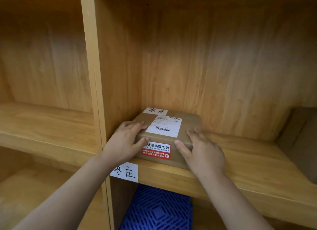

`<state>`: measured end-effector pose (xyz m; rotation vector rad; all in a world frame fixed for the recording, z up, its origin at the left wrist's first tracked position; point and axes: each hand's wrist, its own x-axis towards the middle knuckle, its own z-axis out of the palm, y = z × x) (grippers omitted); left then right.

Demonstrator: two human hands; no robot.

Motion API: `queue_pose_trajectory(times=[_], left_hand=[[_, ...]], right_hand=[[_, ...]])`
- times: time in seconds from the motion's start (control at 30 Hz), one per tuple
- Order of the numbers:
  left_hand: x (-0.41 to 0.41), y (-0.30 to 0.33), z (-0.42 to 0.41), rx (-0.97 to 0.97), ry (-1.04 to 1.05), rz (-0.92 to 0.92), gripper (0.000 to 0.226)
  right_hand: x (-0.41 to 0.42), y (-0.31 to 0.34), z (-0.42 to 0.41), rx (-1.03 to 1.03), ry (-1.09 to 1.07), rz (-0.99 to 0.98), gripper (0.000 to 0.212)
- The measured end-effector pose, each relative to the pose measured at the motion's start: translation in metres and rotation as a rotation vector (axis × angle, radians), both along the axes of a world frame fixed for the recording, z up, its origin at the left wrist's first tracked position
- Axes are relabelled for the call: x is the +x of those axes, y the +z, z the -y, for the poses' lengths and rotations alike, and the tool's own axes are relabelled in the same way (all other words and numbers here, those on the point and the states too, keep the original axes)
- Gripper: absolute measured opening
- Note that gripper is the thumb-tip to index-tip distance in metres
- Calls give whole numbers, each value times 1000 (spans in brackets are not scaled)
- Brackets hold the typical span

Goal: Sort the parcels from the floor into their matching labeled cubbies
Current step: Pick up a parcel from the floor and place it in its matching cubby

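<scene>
A small brown cardboard parcel (190, 125) rests on the shelf of a wooden cubby (248, 164), against its left wall. It carries a white shipping label, a handwritten white tag at its far corner and a red and white seal sticker on its front. My left hand (125, 143) grips its left front corner, and my right hand (204, 152) grips its right front corner. A white handwritten label (126, 172) is stuck on the shelf's front edge just below the parcel, and its characters look the same as those on the parcel's tag.
Another brown box (301, 143) sits at the right end of the same shelf. A blue patterned parcel (157, 211) lies in the cubby below. A vertical divider (96, 75) separates these from cubbies on the left (46, 119).
</scene>
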<state>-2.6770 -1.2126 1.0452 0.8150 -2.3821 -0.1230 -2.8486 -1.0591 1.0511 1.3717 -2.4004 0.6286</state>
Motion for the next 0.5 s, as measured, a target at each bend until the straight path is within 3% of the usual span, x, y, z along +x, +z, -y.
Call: queue_pose_trajectory(times=[0.2,0.33,0.5], left_hand=[[4,5,-4,5,0,66,67],[19,3,-19,-93,3,93,59],[78,-10,-52,-114,36,90,66]], right_hand=[[3,2,-3,24,-7,-27,66],[9,5,-8,62,-55,-176,83],[56,8,-14,-57,-2,-264,59]])
